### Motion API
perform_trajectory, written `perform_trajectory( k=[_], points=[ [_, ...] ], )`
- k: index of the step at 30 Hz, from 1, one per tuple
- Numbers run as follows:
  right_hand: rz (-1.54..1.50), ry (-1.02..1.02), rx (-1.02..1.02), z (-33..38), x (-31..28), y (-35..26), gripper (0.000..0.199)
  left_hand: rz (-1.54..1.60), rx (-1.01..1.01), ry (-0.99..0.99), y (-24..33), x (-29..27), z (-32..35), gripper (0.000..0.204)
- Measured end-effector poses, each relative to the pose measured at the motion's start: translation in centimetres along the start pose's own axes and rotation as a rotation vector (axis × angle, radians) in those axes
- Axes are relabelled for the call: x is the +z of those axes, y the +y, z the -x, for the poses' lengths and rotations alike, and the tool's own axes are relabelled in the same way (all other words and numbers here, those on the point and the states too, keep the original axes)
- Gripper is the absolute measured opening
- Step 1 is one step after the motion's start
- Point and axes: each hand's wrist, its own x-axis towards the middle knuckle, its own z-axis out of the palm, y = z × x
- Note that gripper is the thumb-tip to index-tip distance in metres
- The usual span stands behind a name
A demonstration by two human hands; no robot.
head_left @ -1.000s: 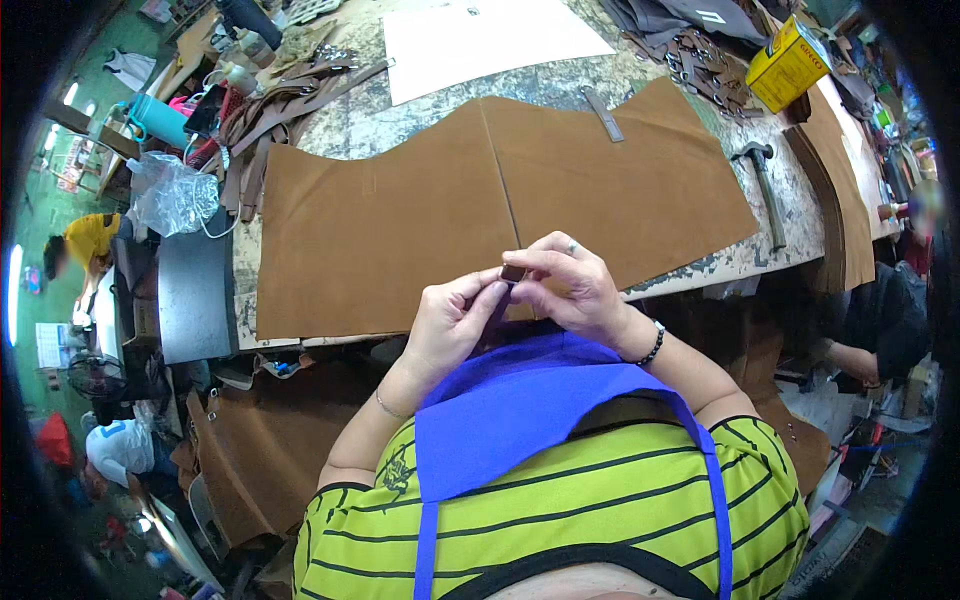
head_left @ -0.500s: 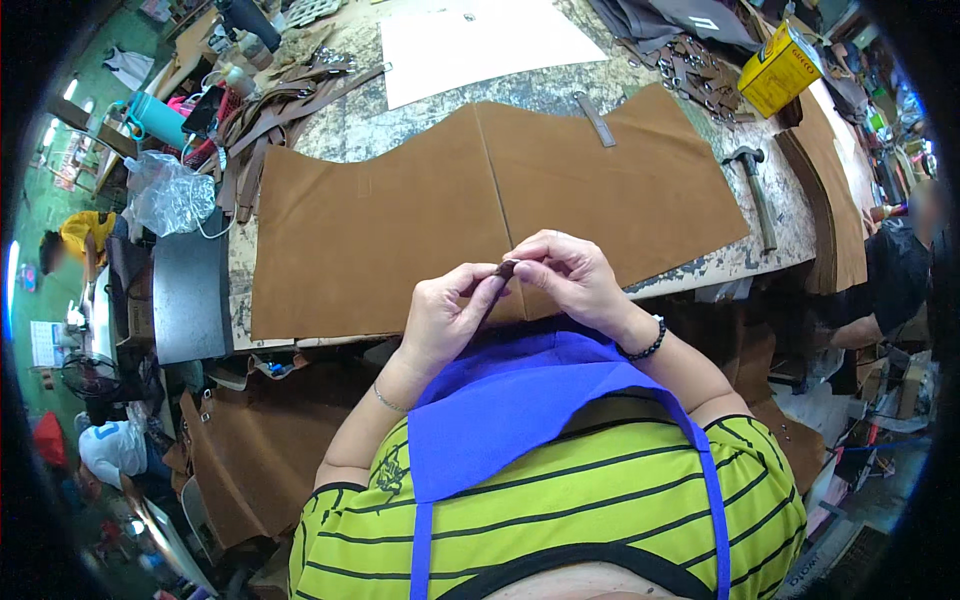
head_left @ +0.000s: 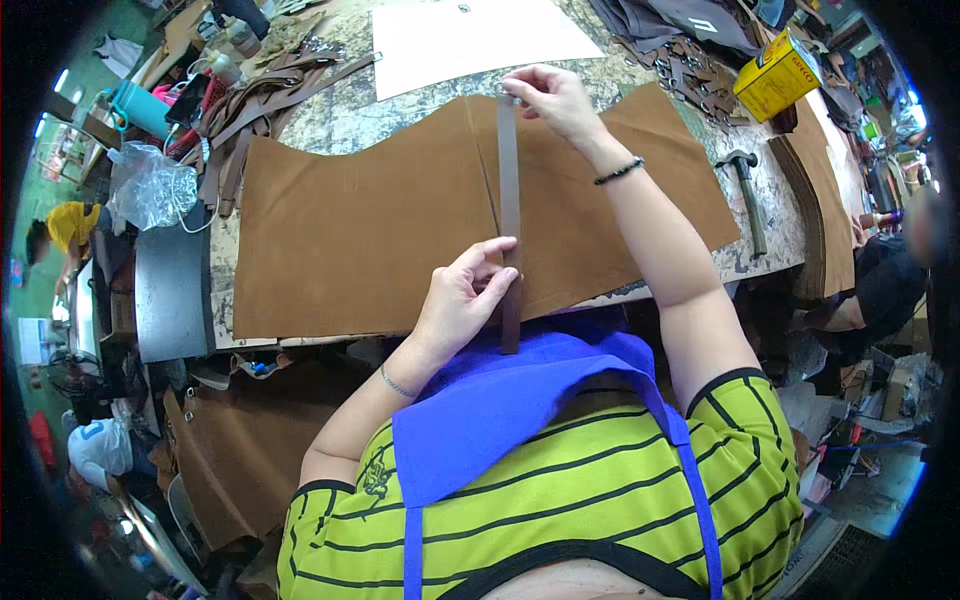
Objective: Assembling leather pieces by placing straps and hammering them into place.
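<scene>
A long, narrow brown leather strap [head_left: 509,180] stretches straight up and down over a large brown leather panel [head_left: 370,230]. At the strap's far end my right hand [head_left: 548,98] is closed in a pinch on it; any fitting there is too small to make out. My left hand [head_left: 465,295] pinches the same strap lower down, with its thumb and forefinger on it. The strap's near end hangs past the panel's front edge, against my blue apron [head_left: 490,420]. A fold line runs down the panel just left of the strap.
On the worn table, a hammer [head_left: 744,200] lies right of the panel, near stacked brown leather [head_left: 815,210]. A yellow can [head_left: 778,75] stands at the far right. Straps [head_left: 265,105] and a plastic bag [head_left: 152,190] are at left; white sheet [head_left: 480,45] behind.
My right hand has moved far forward, drawing the strap out straight. My left hand stays near the panel's front. The short strap on the panel's far right no longer shows; my right hand covers that area.
</scene>
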Motion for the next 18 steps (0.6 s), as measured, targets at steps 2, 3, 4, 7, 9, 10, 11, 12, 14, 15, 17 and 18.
perform_trajectory(
  k=[2, 3, 4, 7, 9, 10, 11, 12, 14, 15, 17, 18],
  points=[
    [0.132, -0.047, 0.062, -1.4, 0.8, 1.7, 0.022, 0.016, -0.082, -0.034, -0.3, -0.1, 0.0, 0.038],
    [-0.002, -0.086, 0.114, -2.0, 1.3, 2.5, 0.022, 0.016, -0.084, -0.035, -0.3, -0.1, -0.1, 0.038],
    [-0.003, -0.085, 0.115, -2.4, 1.5, 3.2, 0.022, 0.024, -0.089, -0.035, -0.3, -0.1, -0.2, 0.038],
    [0.245, -0.098, 0.075, -3.7, 2.4, 4.3, 0.024, 0.068, -0.102, -0.030, -0.2, 0.0, -0.6, 0.038],
    [0.288, -0.089, 0.035, -4.7, 3.0, 5.3, 0.024, 0.104, -0.110, -0.026, -0.3, 0.1, -0.7, 0.039],
    [0.333, -0.080, -0.007, -5.1, 3.2, 5.8, 0.024, 0.098, -0.110, -0.015, -0.4, 0.1, -0.8, 0.040],
    [0.355, -0.075, 0.054, -5.0, 3.4, 5.1, 0.025, 0.094, -0.111, 0.000, -0.5, 0.1, -0.8, 0.041],
    [0.355, -0.079, 0.057, -5.2, 3.6, 5.4, 0.025, 0.097, -0.114, 0.001, -0.6, 0.0, -0.8, 0.041],
    [0.417, -0.070, 0.027, -5.4, 3.9, 5.5, 0.024, 0.116, -0.130, 0.011, -0.7, 0.0, -0.9, 0.044],
    [0.418, -0.071, 0.030, -5.5, 3.9, 5.6, 0.024, 0.118, -0.132, 0.011, -0.7, -0.1, -0.9, 0.044],
    [0.430, -0.082, 0.053, -5.5, 3.8, 5.7, 0.024, 0.122, -0.157, -0.001, -0.7, -0.1, -1.0, 0.044],
    [0.430, -0.084, 0.055, -5.5, 3.8, 5.6, 0.024, 0.123, -0.159, -0.001, -0.6, -0.1, -1.0, 0.044]
  ],
)
